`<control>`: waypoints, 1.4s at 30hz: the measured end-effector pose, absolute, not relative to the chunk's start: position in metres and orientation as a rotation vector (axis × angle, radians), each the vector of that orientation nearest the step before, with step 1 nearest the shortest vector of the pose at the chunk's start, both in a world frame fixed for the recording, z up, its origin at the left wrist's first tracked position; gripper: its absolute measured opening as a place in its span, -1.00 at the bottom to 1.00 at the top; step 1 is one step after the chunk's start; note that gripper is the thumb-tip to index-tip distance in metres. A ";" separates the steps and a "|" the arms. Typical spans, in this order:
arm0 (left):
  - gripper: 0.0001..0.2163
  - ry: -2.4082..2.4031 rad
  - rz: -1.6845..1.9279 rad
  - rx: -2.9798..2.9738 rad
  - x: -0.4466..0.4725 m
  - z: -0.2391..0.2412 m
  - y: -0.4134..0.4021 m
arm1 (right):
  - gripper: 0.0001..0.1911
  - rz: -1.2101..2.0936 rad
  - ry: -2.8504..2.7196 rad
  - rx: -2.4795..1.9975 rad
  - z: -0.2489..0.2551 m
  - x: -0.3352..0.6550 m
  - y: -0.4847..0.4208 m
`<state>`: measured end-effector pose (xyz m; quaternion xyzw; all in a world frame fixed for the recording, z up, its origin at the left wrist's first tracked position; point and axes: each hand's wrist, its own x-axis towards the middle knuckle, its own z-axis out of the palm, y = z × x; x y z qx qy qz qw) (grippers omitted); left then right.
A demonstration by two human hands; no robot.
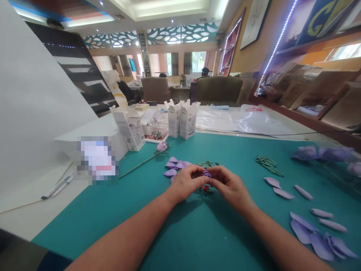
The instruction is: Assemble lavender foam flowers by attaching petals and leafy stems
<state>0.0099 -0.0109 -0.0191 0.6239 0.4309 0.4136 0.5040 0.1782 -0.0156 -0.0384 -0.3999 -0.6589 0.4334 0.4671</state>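
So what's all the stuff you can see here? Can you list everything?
work mat: one, teal, covering the table in front
small bud: one, purple, pinched between both hands
loose petals: many, purple, left of the hands and along the mat's right side
stem pieces: one bundle, green, on the mat right of the hands
flower on a long stem: one, purple and green, at the mat's far edge
larger flowers: a few, purple, far right, blurry
boxes: three, white, beyond the mat
plastic sheet: one, clear, beyond the mat
armchairs: two, brown and olive, farther back
left hand: one, on the bud
right hand: one, on the bud
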 end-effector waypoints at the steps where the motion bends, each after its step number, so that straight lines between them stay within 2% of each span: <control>1: -0.77 1.038 0.985 1.488 0.010 -0.020 -0.010 | -0.76 1.020 -1.658 -1.000 -0.037 0.179 -0.017; 5: -0.77 1.041 0.966 1.442 0.011 -0.022 -0.009 | -0.81 0.868 -1.790 -1.030 -0.032 0.179 -0.020; 19: -0.80 1.067 0.964 1.227 0.016 -0.006 -0.011 | -0.76 0.686 -1.836 -1.021 -0.025 0.177 -0.019; 24: -0.80 1.063 0.965 1.227 0.015 -0.010 -0.009 | -0.74 0.761 -1.829 -0.997 -0.021 0.178 -0.018; 34: -0.76 0.896 1.007 0.860 0.007 -0.008 -0.009 | -0.74 0.978 -1.449 -1.060 -0.028 0.190 -0.006; 39: -0.77 0.936 1.026 0.842 0.007 -0.004 -0.010 | -0.77 0.929 -1.465 -1.132 -0.033 0.199 0.001; 42: -0.77 0.998 1.042 0.832 0.009 -0.001 -0.010 | -0.78 0.790 -1.503 -1.186 -0.031 0.200 0.001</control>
